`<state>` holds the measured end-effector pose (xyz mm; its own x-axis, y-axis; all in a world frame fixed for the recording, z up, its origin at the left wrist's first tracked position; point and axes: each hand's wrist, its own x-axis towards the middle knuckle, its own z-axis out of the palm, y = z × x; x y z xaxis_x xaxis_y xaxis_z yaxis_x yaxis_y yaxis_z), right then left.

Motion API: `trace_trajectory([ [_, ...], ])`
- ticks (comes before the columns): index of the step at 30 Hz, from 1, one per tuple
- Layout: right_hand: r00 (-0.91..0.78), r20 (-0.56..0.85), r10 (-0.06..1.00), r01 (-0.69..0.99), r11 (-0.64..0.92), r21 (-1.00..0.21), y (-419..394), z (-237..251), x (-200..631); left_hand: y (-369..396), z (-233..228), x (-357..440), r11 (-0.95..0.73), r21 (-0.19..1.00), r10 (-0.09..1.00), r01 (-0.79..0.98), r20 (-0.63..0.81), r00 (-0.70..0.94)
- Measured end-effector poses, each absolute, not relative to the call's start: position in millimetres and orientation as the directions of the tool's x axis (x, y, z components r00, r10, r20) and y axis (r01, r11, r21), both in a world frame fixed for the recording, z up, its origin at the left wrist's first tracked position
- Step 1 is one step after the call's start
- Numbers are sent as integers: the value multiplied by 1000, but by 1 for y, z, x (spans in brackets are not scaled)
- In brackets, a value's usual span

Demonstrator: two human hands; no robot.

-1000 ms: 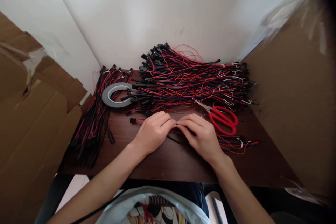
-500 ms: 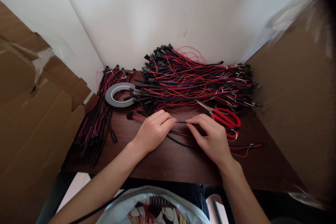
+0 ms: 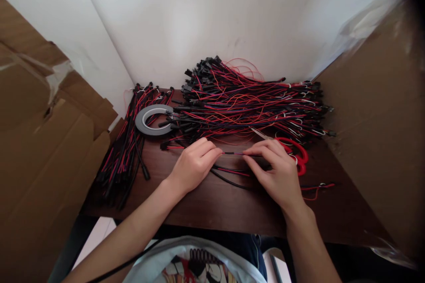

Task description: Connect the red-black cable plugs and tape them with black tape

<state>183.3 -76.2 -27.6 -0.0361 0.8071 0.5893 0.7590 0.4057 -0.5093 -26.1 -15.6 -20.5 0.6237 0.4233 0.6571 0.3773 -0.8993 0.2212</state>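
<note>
White walls meet in a corner behind a dark brown wooden table [image 3: 206, 203], flanked by cardboard sheets [image 3: 43, 141] on the left and right. At the near centre, the left hand [image 3: 194, 163] and the right hand [image 3: 277, 174] each pinch one end of a short black-and-red wire [image 3: 234, 153] stretched taut between their fingertips, just above the tabletop. More loose wires lie under the hands. Beyond them, a large heap of red and black wire harnesses [image 3: 245, 106] fills the far side. Red-handled scissors [image 3: 292, 150] lie at the right, partly hidden by the right hand. A grey tape roll [image 3: 153, 120] rests far left, beside a second wire bundle [image 3: 128, 150]. No readable writing or brand shows anywhere.
</note>
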Motion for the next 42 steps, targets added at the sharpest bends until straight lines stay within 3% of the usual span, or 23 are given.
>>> trace_trajectory([
  [6,-47,552,832,741,400,-540,-76,-28,183,-15,-22,-26,-900,197,417,388,645,640],
  [18,-108,607,787,771,452,-448,-76,-28,180,-15,-27,-25,-884,218,453,414,622,639],
  [26,-103,526,844,727,424,-539,-76,-29,175,-14,-32,-26,-859,274,508,433,568,647],
  [31,-99,486,868,742,390,-545,-76,-32,178,-13,-32,-27,-830,377,557,410,526,643],
  [42,-95,479,873,721,392,-571,-75,-30,179,-13,-32,-27,-811,427,580,401,497,646],
])
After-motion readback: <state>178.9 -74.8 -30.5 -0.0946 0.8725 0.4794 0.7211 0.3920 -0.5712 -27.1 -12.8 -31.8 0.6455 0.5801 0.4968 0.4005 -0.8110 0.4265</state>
